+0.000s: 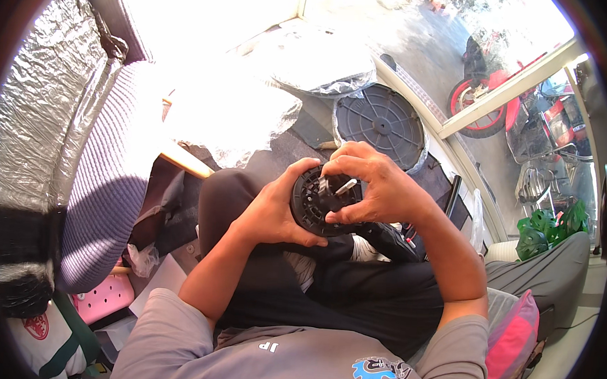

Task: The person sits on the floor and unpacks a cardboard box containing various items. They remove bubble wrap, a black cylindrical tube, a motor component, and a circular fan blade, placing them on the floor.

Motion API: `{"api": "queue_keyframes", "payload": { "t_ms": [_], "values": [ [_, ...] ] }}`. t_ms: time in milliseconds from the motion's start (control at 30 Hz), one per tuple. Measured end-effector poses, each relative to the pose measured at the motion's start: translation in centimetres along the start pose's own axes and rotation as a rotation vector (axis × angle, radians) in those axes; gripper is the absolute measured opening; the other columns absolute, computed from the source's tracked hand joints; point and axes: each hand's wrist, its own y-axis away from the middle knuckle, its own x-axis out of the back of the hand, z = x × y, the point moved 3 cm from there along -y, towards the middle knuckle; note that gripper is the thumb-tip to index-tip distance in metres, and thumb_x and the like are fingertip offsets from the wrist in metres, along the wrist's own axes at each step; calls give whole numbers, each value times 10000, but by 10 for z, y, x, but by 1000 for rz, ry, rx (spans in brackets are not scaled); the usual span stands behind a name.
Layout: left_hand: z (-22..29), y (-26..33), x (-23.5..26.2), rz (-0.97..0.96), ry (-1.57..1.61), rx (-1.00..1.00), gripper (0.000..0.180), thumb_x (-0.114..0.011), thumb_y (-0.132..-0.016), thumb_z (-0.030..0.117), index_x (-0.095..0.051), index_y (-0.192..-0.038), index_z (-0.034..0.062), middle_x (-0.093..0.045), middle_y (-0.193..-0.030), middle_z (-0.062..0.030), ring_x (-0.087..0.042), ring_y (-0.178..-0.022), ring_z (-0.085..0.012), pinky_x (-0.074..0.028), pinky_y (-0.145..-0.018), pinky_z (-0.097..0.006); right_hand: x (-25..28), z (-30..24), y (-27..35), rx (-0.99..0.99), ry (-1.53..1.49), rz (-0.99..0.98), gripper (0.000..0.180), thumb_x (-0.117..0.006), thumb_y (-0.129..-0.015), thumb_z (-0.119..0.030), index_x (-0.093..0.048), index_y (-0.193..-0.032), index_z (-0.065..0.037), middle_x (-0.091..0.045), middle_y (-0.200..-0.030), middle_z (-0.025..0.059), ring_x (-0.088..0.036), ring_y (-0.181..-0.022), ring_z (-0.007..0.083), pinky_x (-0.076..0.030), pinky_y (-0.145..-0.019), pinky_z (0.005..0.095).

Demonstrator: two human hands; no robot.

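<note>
Over my lap I hold a round black part (pixel 310 213) with a ribbed rim and small fittings on its face. My left hand (pixel 276 205) is closed around its left edge, thumb at the top and fingers along the lower side. From the face sticks up a short silvery pin (pixel 346 186). My right hand (pixel 378 182) curls over the right side, thumb and fingertips on the part on either side of the pin. Whether those fingertips also pinch something small cannot be made out.
Beyond my hands stands a large round black lid-like disc (pixel 381 125) partly in clear plastic. A purple ribbed cushion (pixel 107 181) and a silvery wrapped bundle (pixel 50 97) fill the left. At right are a pink cushion (pixel 514 334), a green leafy plant (pixel 552 227) and a glass door frame (pixel 497 93).
</note>
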Motion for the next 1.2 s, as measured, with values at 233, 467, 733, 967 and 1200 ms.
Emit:
{"api": "queue_keyframes", "payload": {
  "t_ms": [233,467,733,967,1200],
  "values": [
    [-2,-13,-4,2,32,-10,1307,-1109,-560,226,-388,-1639,64,-699,-1379,-150,-681,-1300,-257,-520,-1146,-406,25,11,21,-217,-298,148,658,-1030,-757,-303,-725,-1292,-70,-753,-1207,46,-685,-1121,181,-523,-1046,408],
    [2,-49,-2,-86,-124,70,1255,-1087,-598,256,-392,-1631,95,-714,-1380,-163,-688,-1313,-282,-517,-1151,-410,49,29,37,-2,-498,443,848,-1026,-799,-236,-577,-1495,-57,-667,-1241,21,-661,-1096,141,-525,-1034,342],
    [-35,-123,14,-349,-297,91,1190,-1042,-611,197,-431,-1626,91,-730,-1350,-142,-679,-1310,-266,-499,-1176,-389,46,221,176,-856,54,369,579,-993,-804,-262,-695,-1256,-58,-639,-914,7,-597,-858,129,-524,-797,315],
    [-77,-125,13,-378,-343,189,1035,-1009,-659,184,-513,-1564,109,-725,-1349,-117,-687,-1263,-227,-527,-1129,-388,-5,263,252,-1101,-115,-1,1030,-940,-844,-303,-405,-1712,-152,-667,-1488,209,-651,-1357,282,-507,-1124,390],
    [-80,-123,14,-383,-353,157,1031,-1009,-673,200,-507,-1570,116,-651,-1439,-138,-623,-1359,-260,-491,-1175,-409,-34,151,172,-756,61,-122,1020,-924,-735,-330,-463,-1630,-170,-647,-1471,243,-650,-1340,416,-526,-1131,475]
  ]
}}
